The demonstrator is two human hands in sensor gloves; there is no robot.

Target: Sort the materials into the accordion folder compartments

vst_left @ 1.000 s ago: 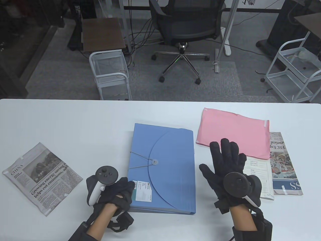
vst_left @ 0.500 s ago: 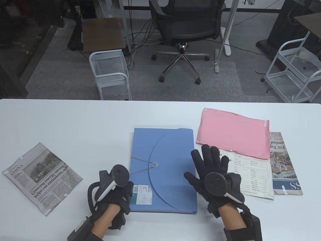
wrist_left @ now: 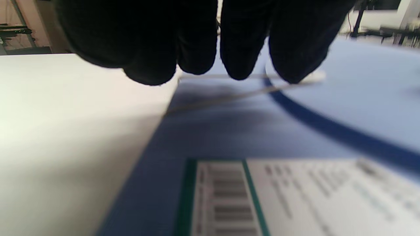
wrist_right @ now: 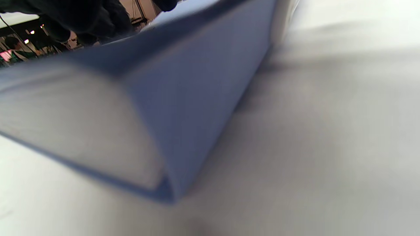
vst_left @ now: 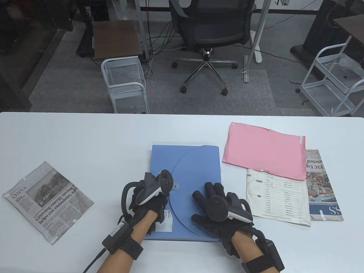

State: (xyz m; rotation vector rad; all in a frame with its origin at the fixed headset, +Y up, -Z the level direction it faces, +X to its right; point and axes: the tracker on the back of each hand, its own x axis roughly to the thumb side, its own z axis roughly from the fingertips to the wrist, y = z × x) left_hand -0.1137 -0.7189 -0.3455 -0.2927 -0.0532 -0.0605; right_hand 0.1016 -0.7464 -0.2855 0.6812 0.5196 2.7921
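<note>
A blue accordion folder (vst_left: 193,165) lies flat and closed at the table's middle, its flap held by an elastic cord around a button (vst_left: 176,186). My left hand (vst_left: 159,196) is over the folder's left side beside the button. In the left wrist view its fingertips (wrist_left: 238,65) hang just above the cord (wrist_left: 229,97) and touch nothing I can make out. My right hand (vst_left: 209,194) rests flat on the folder's lower right, fingers spread. The right wrist view shows the folder's near corner (wrist_right: 183,98).
A folded newspaper (vst_left: 47,200) lies at the left. At the right lie a pink sheet (vst_left: 264,150), a white printed sheet (vst_left: 280,196) and another newspaper (vst_left: 322,184), overlapping. A white barcode label (wrist_left: 295,196) is on the folder's lower left.
My left hand moved from the folder's lower left corner up to the button. My right hand moved left off the papers onto the folder. The folder settled slightly nearer.
</note>
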